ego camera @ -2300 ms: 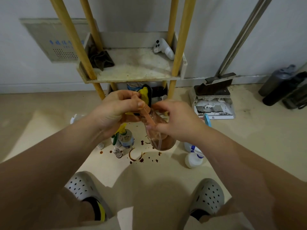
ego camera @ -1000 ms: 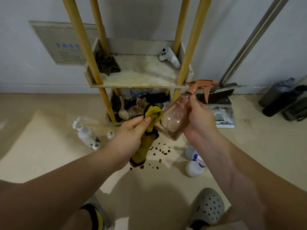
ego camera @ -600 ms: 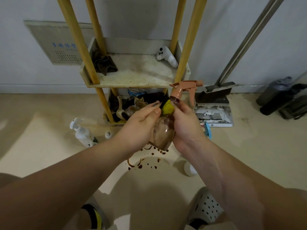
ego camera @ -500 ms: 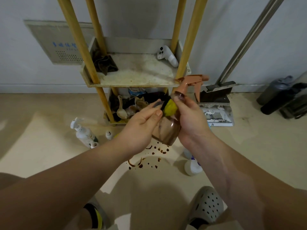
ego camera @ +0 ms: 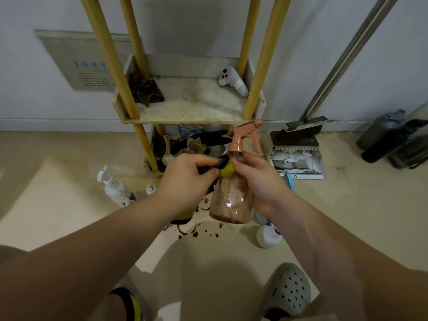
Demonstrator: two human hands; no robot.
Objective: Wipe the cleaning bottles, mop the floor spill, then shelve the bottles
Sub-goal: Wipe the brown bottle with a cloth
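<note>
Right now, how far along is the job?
Done: nothing visibly finished. In hand: the right hand grips the pink spray bottle while the left hand presses the yellow cloth at its neck. Left: the brown spill marks the floor, the spattered white pump bottle and blue-marked white bottle are on the floor, and the upper shelf holds no bottle.

glossy clear plastic spray bottle (ego camera: 231, 200); wooden shelf posts (ego camera: 264, 59)

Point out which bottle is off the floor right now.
The pink-topped spray bottle, held up in the right hand; the other bottles are on the floor.
</note>
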